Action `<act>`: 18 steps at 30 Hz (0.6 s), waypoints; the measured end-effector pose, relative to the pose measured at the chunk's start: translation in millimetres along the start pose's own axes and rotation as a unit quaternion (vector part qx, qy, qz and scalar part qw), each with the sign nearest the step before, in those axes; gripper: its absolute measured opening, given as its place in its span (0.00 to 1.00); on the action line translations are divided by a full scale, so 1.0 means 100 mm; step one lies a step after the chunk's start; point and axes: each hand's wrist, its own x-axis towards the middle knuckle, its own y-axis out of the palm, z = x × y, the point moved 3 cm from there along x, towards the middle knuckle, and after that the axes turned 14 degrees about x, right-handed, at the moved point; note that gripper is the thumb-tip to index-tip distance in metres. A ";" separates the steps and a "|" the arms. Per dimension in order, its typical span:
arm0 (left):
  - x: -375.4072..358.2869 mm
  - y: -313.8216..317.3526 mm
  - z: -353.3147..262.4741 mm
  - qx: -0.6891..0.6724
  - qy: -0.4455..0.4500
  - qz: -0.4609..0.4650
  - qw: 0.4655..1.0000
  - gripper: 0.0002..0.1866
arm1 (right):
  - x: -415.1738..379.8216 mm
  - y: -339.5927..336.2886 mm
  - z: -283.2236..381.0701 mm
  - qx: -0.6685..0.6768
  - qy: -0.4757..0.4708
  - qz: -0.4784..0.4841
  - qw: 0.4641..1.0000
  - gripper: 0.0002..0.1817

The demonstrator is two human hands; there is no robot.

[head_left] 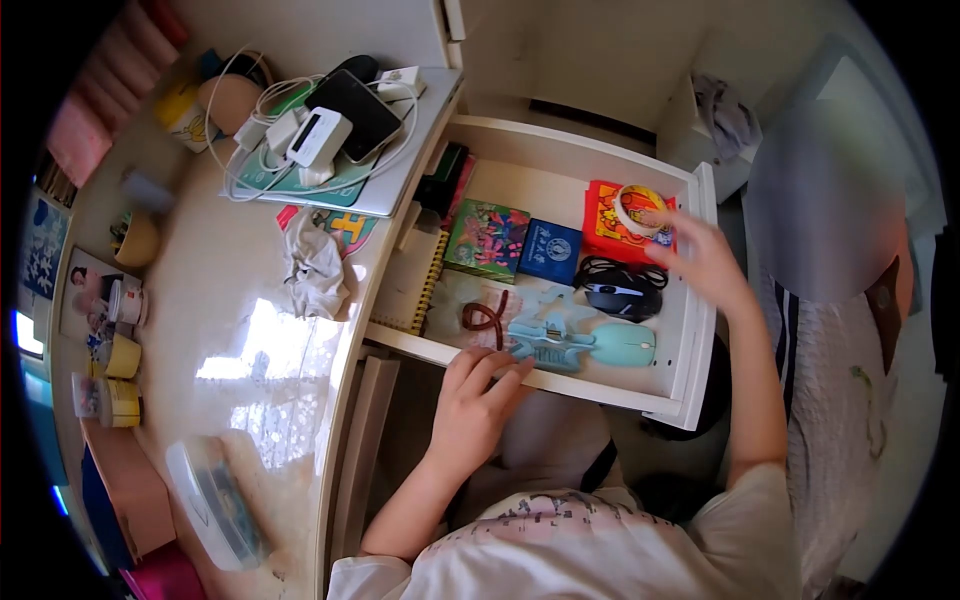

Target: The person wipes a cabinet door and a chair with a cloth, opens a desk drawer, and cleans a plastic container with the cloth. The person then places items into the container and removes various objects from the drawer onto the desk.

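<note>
My left hand [478,408] has its bent fingers at the near side wall of the white pulled-out drawer [420,345]. Over the drawer's right part, my right hand [706,262] grips the edge of a yellow-rimmed roll of tape [627,215] between thumb and fingers. The roll overlaps a red packet [602,240] with printed figures. Below these sit a black computer mouse [622,297] with a coiled cable and a mint-green mouse [625,344]. Close to my left fingertips are a light-blue plastic gadget [550,342] and a brown cord loop [484,318].
A colourful patterned box [487,238], a dark-blue box [550,252] and a spiral notebook [412,285] share the drawer. On the desk [225,300] lie a phone [362,112], chargers with cables, a crumpled cloth [313,265] and a clear case [212,505].
</note>
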 end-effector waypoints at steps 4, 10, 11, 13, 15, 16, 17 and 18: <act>-0.02 0.03 0.01 0.003 -0.001 -0.009 1.000 0.20 | 0.56 0.11 -0.67 -0.214 0.014 0.110 0.971 0.52; -0.03 0.07 0.05 0.004 0.007 -0.019 1.000 0.21 | 0.57 0.55 -0.59 -0.405 0.087 0.164 0.895 0.66; -0.03 0.08 0.06 0.002 0.011 -0.020 1.000 0.21 | 0.56 0.54 -0.61 -0.407 0.064 0.151 0.899 0.65; -0.02 0.07 0.06 0.001 0.015 -0.014 1.000 0.21 | 0.55 0.48 -0.55 -0.391 0.080 0.155 0.904 0.66; -0.02 0.07 0.05 -0.001 0.016 -0.008 1.000 0.21 | 0.57 0.49 -0.54 -0.375 0.095 0.163 0.908 0.66; -0.01 0.06 0.05 0.007 0.017 -0.002 1.000 0.21 | 0.58 0.51 -0.54 -0.396 0.082 0.159 0.901 0.65; -0.01 0.05 0.04 0.015 0.019 0.004 1.000 0.21 | 0.58 0.53 -0.55 -0.415 0.069 0.153 0.894 0.64; 0.00 0.05 0.03 0.012 0.020 0.004 1.000 0.22 | 0.58 0.53 -0.61 -0.433 0.016 0.139 0.891 0.61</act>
